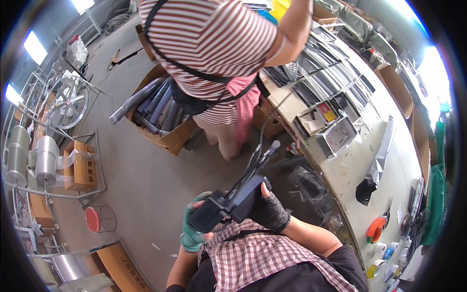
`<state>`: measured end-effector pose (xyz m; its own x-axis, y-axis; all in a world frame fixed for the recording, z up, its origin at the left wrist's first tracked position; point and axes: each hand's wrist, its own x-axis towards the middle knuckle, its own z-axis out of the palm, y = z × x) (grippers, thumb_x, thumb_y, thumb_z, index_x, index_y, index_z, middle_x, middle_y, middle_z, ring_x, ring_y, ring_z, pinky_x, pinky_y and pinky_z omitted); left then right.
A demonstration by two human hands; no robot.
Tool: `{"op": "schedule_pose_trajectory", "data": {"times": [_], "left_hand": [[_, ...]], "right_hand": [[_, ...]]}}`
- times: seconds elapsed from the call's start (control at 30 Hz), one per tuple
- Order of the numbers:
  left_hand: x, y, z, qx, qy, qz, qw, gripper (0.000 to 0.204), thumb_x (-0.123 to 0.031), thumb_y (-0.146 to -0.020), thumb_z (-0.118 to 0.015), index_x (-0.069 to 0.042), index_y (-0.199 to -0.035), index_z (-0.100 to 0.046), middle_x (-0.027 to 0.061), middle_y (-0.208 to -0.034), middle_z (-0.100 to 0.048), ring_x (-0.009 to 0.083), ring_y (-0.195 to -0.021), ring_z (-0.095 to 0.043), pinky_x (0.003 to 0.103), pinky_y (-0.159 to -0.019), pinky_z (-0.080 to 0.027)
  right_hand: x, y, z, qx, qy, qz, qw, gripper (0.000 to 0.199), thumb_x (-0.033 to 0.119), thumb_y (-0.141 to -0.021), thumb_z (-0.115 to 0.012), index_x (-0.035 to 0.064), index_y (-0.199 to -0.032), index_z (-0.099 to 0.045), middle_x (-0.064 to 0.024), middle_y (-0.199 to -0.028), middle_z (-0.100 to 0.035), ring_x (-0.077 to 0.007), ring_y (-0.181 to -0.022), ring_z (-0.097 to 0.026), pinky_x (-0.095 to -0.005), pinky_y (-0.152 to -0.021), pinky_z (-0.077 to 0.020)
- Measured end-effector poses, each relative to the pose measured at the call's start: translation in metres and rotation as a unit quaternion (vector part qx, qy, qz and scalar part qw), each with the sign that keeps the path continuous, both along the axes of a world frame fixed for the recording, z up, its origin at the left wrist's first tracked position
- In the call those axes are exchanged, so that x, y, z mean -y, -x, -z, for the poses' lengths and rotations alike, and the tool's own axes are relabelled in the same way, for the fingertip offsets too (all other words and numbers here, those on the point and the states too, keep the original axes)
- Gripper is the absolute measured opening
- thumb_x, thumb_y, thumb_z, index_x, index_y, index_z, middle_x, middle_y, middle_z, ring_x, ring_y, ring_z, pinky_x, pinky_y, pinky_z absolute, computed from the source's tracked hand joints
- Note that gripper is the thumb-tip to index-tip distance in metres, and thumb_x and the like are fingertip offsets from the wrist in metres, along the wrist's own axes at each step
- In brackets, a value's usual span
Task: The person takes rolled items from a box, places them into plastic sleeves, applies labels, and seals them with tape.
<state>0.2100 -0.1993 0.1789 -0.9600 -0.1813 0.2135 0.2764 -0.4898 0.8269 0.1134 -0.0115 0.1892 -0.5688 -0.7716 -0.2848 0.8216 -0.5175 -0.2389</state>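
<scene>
My left hand (191, 232), in a green fingerless glove, is closed around one end of a black boxy device (208, 214) in front of my checked apron. My right hand (273, 212), in a dark grey fingerless glove, grips the device's other end, its thumb up along the edge. Dark cables and a thin rod run from the device up and away toward the workbench. What the device is, I cannot make out. The fingers underneath it are hidden.
Ahead, a co-worker in a striped shirt (209, 39) stands beside a cardboard box (170, 141) of wrapped rolls. The workbench (350, 180) at right carries flat dark pieces, a silver-wrapped bundle (382, 155) and tape rolls (375, 229). A red stool (92, 219) and a fan (67, 102) stand left.
</scene>
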Motion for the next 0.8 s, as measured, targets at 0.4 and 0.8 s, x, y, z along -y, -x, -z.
{"op": "schedule_pose_trajectory", "data": {"times": [0.4,0.8], "left_hand": [[0.149,0.041,-0.021,-0.303,0.632,-0.025,0.713,0.043,-0.011,-0.071,-0.068,-0.018,-0.113,-0.059,0.0094,-0.117,-0.055,0.0333,-0.107,-0.056,0.042,-0.087,-0.051],[0.240,0.111,-0.001,-0.319,0.616,-0.164,0.701,0.039,-0.018,-0.072,-0.071,-0.028,-0.107,-0.058,0.0044,-0.119,-0.050,0.0270,-0.102,-0.051,0.037,-0.083,-0.049]], "right_hand": [[0.192,0.046,0.030,0.092,-0.093,-0.104,0.986,0.042,0.045,-0.088,-0.056,0.0061,-0.104,-0.061,-0.0109,-0.087,-0.068,-0.0215,-0.072,-0.066,-0.0336,-0.064,-0.0548],[0.285,0.099,0.020,0.153,-0.020,-0.077,0.985,0.047,0.050,-0.088,-0.054,0.0042,-0.095,-0.064,-0.0109,-0.083,-0.068,-0.0220,-0.066,-0.065,-0.0326,-0.059,-0.0551]]}}
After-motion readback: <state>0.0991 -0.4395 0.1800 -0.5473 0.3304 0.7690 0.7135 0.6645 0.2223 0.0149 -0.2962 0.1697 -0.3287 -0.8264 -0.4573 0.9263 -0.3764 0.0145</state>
